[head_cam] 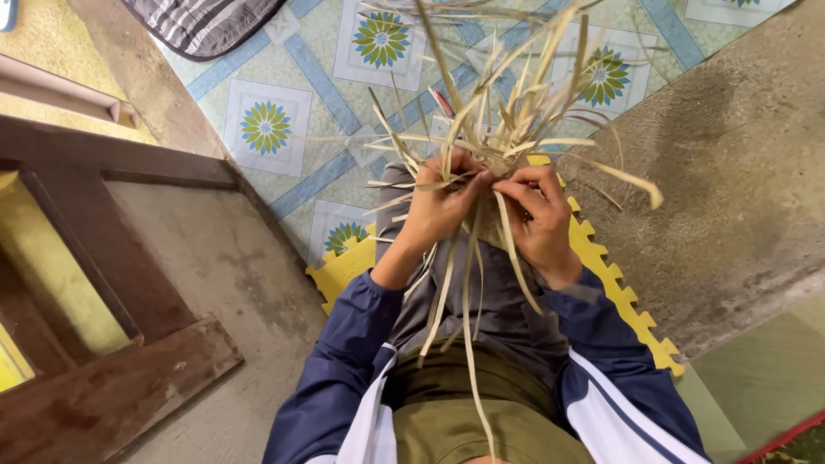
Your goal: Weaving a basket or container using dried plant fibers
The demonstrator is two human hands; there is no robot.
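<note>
Over the lap, head view: both hands meet at the centre of a bundle of pale dried leaf strips. Left hand curled closed around several strips, thumb pressed on top. Right hand fingers bent, fingertips pinching strips just beside the left thumb. Loose strip ends fan upward over the patterned floor tiles; others hang down across grey trousers. Yellow foam mat under the person. Navy jacket sleeves with white panels. Dark wooden frame at left, concrete step at right.
</note>
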